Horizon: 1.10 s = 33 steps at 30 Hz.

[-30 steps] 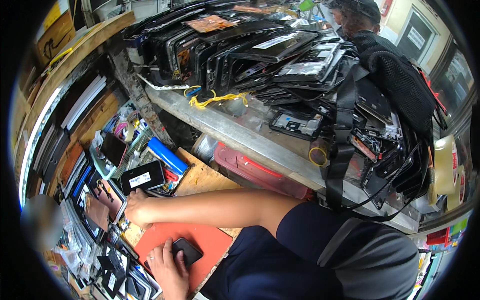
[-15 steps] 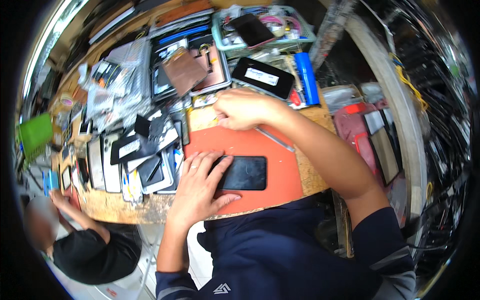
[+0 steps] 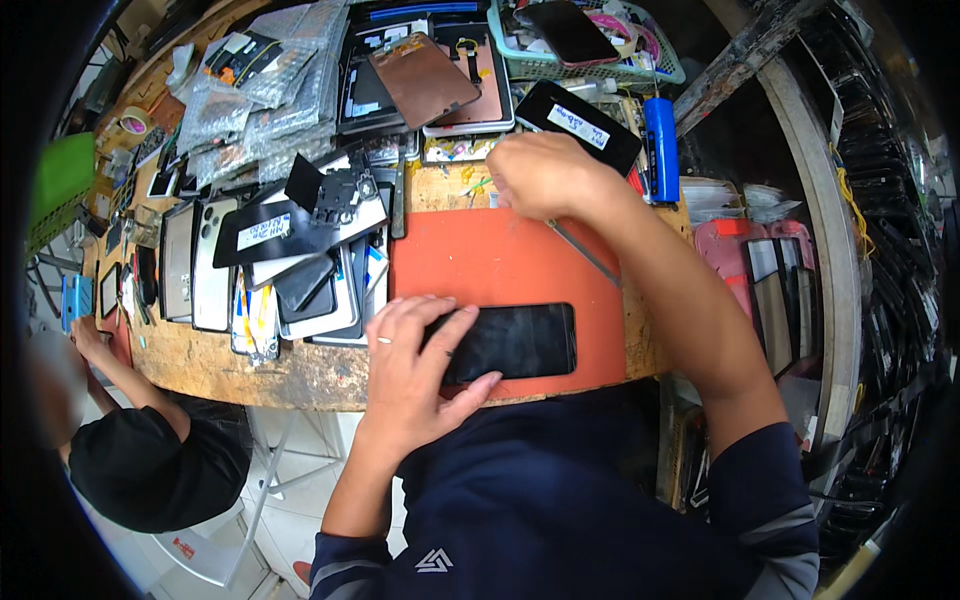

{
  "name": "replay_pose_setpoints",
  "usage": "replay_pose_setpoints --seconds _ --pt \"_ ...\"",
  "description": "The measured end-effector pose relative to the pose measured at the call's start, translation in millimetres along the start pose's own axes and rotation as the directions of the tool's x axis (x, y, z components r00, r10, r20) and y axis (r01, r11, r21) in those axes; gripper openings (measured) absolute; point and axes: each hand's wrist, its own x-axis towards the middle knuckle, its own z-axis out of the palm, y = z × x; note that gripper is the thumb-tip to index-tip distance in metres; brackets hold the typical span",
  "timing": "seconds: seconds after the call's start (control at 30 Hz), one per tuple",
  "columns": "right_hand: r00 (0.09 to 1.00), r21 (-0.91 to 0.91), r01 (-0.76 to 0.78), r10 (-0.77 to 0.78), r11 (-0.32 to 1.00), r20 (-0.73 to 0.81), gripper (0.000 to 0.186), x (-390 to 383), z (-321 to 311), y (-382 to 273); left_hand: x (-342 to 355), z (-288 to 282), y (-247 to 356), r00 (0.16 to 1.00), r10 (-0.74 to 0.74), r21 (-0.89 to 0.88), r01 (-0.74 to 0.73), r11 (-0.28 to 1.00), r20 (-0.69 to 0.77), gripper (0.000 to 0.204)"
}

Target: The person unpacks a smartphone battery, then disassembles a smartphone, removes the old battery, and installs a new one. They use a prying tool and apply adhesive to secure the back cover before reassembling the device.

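A black phone [image 3: 515,340] lies screen up on an orange mat [image 3: 475,265] near the bench's front edge. My left hand [image 3: 420,360] grips its left end, thumb along the near edge, fingers over the far side. Above the mat's back right corner, my right hand [image 3: 545,175] is closed, its fingertips curled out of sight, so what they hold is hidden. A thin metal tool [image 3: 585,250] slants across the mat beside that hand. Just behind the hand lie a black phone with a white label [image 3: 540,105] and a blue cylinder [image 3: 661,150].
Stacked phone parts [image 3: 300,255] crowd the left, bubble-wrap packets [image 3: 270,120] and a tray of supplies [image 3: 650,60] the back. A pink bin [image 3: 725,280] stands right of the bench [image 3: 250,375]. Another person [image 3: 150,465] works at far left.
The view has swung from the shelf of stacked phones down onto the bench, bringing the other person into sight. My left hand remains on the phone; my right hand stays at the mat's back.
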Motion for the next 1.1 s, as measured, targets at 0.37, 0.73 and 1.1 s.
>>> replay_pose_setpoints --seconds 0.37,0.73,1.1 --pt "0.991 0.010 0.062 -0.063 0.998 0.120 0.017 12.3 -14.3 -7.4 -54.1 -20.1 -24.8 0.905 -0.161 0.107 0.220 0.970 -0.393 0.030" --pt "0.952 0.353 0.195 -0.264 0.915 0.158 0.016 29.5 -25.2 16.6 -70.8 -20.1 -28.7 0.885 -0.205 0.102 0.270 0.957 -0.419 0.027" --pt "0.939 0.214 0.212 -0.137 0.953 -0.317 0.012 6.9 -7.5 5.2 -64.0 -14.1 -26.8 0.903 -0.179 0.113 0.240 0.964 -0.391 0.027"
